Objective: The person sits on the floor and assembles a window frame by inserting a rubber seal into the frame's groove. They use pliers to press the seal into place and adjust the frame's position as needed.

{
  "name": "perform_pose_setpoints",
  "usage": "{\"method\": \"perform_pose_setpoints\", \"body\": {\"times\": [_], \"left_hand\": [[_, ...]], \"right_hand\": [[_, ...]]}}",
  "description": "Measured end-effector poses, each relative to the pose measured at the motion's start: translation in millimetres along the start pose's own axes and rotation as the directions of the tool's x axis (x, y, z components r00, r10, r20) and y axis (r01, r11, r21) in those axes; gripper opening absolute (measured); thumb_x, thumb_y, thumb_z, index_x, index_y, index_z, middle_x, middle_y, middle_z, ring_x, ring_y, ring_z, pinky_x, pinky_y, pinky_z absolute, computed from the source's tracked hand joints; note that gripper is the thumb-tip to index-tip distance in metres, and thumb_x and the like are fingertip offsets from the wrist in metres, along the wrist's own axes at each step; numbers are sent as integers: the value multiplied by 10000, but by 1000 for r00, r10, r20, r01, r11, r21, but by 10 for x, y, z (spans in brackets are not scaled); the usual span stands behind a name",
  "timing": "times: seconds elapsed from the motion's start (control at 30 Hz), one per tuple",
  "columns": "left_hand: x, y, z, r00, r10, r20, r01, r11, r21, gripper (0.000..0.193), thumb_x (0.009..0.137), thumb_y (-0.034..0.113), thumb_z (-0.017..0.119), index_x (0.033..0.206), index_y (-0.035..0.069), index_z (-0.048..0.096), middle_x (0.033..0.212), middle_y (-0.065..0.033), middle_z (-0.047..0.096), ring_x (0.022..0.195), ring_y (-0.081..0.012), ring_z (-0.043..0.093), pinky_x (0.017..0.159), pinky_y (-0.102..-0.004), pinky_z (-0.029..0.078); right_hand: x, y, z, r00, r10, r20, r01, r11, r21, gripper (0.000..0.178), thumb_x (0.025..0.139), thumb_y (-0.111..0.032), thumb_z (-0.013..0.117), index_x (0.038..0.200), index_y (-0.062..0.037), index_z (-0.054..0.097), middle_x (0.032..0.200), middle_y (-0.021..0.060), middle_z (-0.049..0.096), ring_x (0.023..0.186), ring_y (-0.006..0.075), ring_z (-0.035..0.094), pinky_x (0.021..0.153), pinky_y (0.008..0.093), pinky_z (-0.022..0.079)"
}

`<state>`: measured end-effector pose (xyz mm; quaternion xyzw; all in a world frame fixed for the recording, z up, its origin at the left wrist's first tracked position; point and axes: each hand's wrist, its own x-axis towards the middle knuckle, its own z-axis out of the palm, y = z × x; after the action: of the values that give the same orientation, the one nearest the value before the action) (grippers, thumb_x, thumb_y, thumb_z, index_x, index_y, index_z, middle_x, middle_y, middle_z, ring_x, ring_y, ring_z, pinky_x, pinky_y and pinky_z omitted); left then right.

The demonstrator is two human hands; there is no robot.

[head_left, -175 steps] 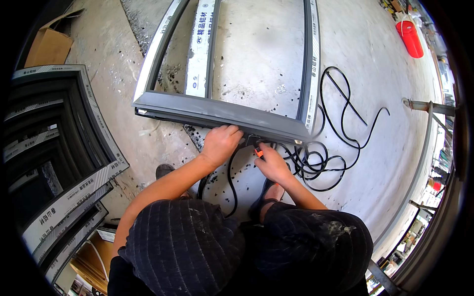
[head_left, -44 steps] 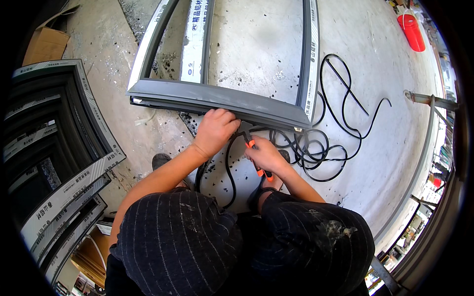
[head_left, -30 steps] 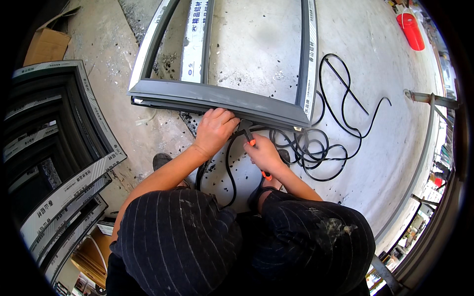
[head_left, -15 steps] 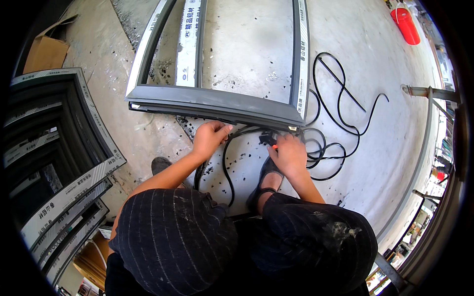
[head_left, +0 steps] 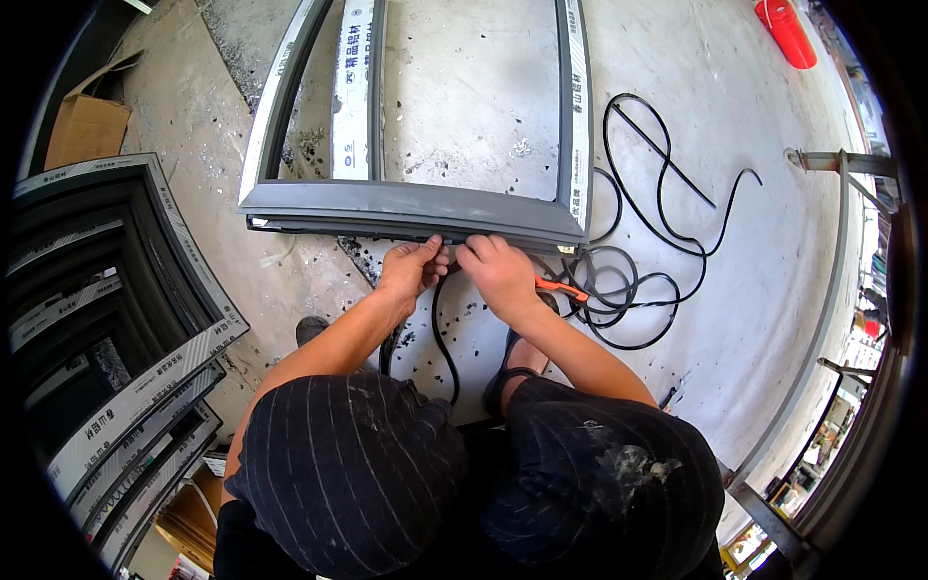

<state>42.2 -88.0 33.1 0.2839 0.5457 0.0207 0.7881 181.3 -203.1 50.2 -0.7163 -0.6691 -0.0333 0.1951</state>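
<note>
A grey metal window frame (head_left: 406, 198) with white printed film along its sides lies in front of me. At its near edge my left hand (head_left: 414, 269) pinches a thin black rubber strip (head_left: 387, 235) that runs along the groove. Close beside it, my right hand (head_left: 498, 275) presses its fingertips to the same edge. An orange-handled hand tool (head_left: 563, 288) sticks out from under the right palm; its working end is hidden by the hand. More black strip (head_left: 443, 333) hangs from near the left hand to the floor between my feet.
Loops of black strip (head_left: 667, 232) lie on the floor at right. Several film-covered frames (head_left: 208, 333) are stacked at left, with a cardboard box (head_left: 87, 130) behind. A red bucket (head_left: 785, 34) stands far right, near a metal rail (head_left: 822, 319). Black scraps litter the floor.
My right hand has moved left and up to the frame's edge, close to the left hand. The tool's orange handles now show beneath it. The left hand stays at the strip.
</note>
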Motion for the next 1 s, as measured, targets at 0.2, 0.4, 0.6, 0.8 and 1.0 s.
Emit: {"method": "perform_pose_setpoints", "body": {"times": [0.2,0.4,0.6,0.8,1.0], "left_hand": [[-1,4,7,998,-36,46,39,997,-64,225,920,297,688,890,76,658,811,-11,679,673,-90,610,585,-217,475],[-15,-9,60,998,-50,-27,46,989,-137,159,913,228,693,872,81,646,777,-12,679,625,-89,595,554,-214,468],[24,-20,21,998,-19,-62,8,983,-183,143,903,203,700,844,89,637,758,-14,677,587,-89,579,521,-216,447],[-8,11,30,996,-2,-88,-3,998,-63,178,909,238,697,827,92,636,737,-6,661,577,-89,565,514,-214,429],[-36,-17,106,998,36,-47,-33,998,60,259,937,310,658,819,81,641,707,4,632,576,-93,562,511,-228,425]], "right_hand": [[56,47,78,992,-73,-99,71,997,-25,191,713,-158,621,899,-124,643,818,-20,530,744,130,562,539,265,464],[59,69,116,991,-105,-81,104,994,-19,161,714,-158,615,870,-120,631,788,-7,524,666,133,563,524,273,451],[22,78,110,994,-93,-59,90,995,-44,148,710,-155,605,853,-118,617,787,-1,526,621,134,563,528,274,458],[21,44,108,996,-55,-76,53,998,-23,163,713,-152,616,872,-118,624,822,-1,545,612,134,569,520,275,460],[0,31,137,997,-10,-77,10,1000,-2,163,716,-148,629,877,-123,624,836,2,549,619,137,578,520,280,472]]}}
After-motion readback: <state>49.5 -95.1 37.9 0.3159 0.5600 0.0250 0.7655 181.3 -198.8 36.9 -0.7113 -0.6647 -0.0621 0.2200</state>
